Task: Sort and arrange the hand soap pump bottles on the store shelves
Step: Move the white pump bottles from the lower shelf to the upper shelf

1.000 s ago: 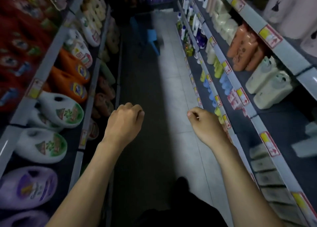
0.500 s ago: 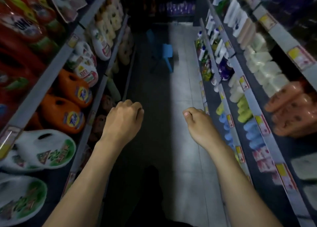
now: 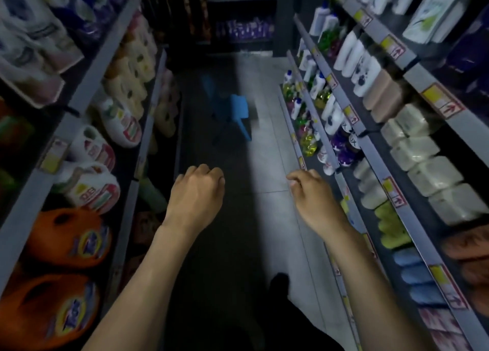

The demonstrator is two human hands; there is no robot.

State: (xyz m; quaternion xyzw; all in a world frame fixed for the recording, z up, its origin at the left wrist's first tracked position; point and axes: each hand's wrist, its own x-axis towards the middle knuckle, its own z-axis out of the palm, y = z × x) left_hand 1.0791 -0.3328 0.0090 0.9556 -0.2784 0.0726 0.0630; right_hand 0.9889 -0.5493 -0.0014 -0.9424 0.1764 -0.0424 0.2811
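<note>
Two empty fists, my left hand [image 3: 195, 194] and right hand [image 3: 315, 201], fingers curled around nothing, hover above the aisle floor [image 3: 264, 149], free, I judge, for sorting the hand soap pump bottles [image 3: 309, 142] shelved just ahead of my right hand.

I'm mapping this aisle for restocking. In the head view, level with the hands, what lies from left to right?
White plastic detergent jug with red label → left hand → right hand → cream rectangular packs on the right shelf.
</note>
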